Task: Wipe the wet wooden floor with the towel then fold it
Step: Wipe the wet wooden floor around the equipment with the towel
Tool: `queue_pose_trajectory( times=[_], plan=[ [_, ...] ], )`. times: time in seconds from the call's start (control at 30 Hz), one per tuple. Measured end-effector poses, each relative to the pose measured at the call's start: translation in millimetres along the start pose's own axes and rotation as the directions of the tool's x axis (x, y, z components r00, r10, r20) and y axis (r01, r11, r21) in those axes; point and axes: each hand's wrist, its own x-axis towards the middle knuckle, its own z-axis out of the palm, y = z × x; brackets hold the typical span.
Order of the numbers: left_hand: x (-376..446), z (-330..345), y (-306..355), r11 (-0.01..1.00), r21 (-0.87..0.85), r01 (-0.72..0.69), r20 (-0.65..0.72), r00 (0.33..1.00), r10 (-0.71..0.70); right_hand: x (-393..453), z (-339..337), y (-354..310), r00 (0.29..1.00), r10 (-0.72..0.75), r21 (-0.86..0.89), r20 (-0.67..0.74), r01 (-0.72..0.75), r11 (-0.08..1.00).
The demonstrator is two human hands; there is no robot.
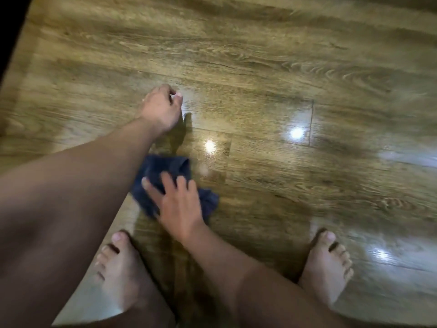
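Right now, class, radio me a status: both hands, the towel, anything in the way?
Right hand flat on dark towel, pressing it to wooden floor. Left hand empty, reaching ahead. Towel bunched, unfolded. Bare feet nearby, path open.

My head camera looks steeply down at the floor (pixel 260 67) from close above, seemingly crouched; my feet (pixel 123 268) frame the blurred bottom edge.

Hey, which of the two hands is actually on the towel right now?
The right hand, fingers spread flat on the dark blue towel between the bare feet. The left hand is farther out, off the towel, fingers curled.
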Motion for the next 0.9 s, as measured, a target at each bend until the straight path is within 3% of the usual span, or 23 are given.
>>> queue_pose_trajectory(
  times=[0.07,0.1,0.17,0.27,0.33,0.43,0.5,0.57,0.67,0.77,0.83,0.9],
  plan=[
    [-5.8,2.2,3.2,0.999,0.028,-0.041,-0.004,0.999,0.041,-13.0,6.8,-9.2,0.950,-0.279,-0.024,0.141,0.285,0.958],
    [-9.8,2.7,3.3,0.997,0.043,-0.058,-0.006,0.998,0.058,-13.2,3.9,-0.7,0.925,-0.341,-0.019,0.166,0.349,0.937],
    [-17.6,3.7,-2.3,0.994,0.069,-0.086,-0.011,0.996,0.087,-6.7,-8.2,34.4,0.933,-0.332,-0.016,0.138,0.337,0.941],
    [-33.1,2.5,-21.6,0.996,0.059,-0.072,-0.061,0.995,0.076,9.8,-37.6,117.8,0.998,-0.054,-0.087,0.027,0.056,0.995],
    [-47.9,1.1,-35.0,0.995,0.069,-0.066,-0.077,0.995,0.071,24.3,-59.9,176.7,0.961,0.254,-0.095,-0.109,-0.264,0.960],
    [-70.6,2.5,-55.0,0.990,0.115,-0.076,-0.038,0.996,0.081,48.5,-84.9,252.7,0.700,0.663,0.071,-0.267,-0.671,0.738],
    [-82.7,4.6,-66.1,0.983,0.161,-0.092,-0.020,0.995,0.096,61.1,-94.8,282.9,0.534,0.792,0.148,-0.297,-0.794,0.590],
    [-88.5,3.2,-75.0,0.976,0.184,-0.117,-0.007,0.993,0.121,69.7,-95.0,284.6,0.473,0.826,0.155,-0.308,-0.831,0.534],
    [-81.9,-8.1,-76.8,0.994,0.040,-0.103,-0.022,0.994,0.104,72.9,-81.5,237.3,0.545,0.760,0.086,-0.354,-0.790,0.607],
    [-58.8,-23.9,-68.9,0.990,-0.143,-0.003,-0.066,0.998,-0.007,58.4,-58.7,150.8,0.774,0.572,-0.046,-0.272,-0.604,0.796],
    [-40.9,-34.6,-63.7,0.988,-0.149,0.025,-0.093,0.995,-0.039,40.0,-39.6,83.4,0.934,0.335,-0.074,-0.123,-0.345,0.936],
    [-24.8,-44.6,-58.4,0.991,-0.124,0.048,-0.062,0.997,-0.056,16.6,-19.3,23.8,0.998,-0.031,-0.034,0.049,0.033,0.999]
  ],
)
